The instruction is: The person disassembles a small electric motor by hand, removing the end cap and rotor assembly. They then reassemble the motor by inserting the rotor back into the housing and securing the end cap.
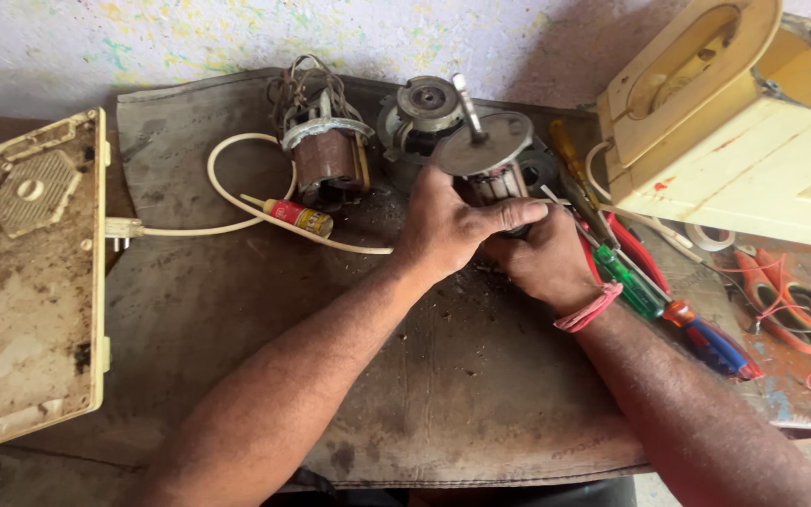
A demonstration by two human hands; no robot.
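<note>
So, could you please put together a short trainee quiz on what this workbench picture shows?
1. True or false: both hands hold the motor rotor.
2. What lies just right of the right hand? A) green-handled screwdriver B) hammer C) pliers
3. Which small thing lies on the mat beside the white cable?

Key
1. True: the left hand and the right hand both grip it.
2. A.
3. A small red and yellow tube.

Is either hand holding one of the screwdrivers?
No: both the left hand and right hand grip the motor rotor; the screwdrivers lie beside them.
</note>
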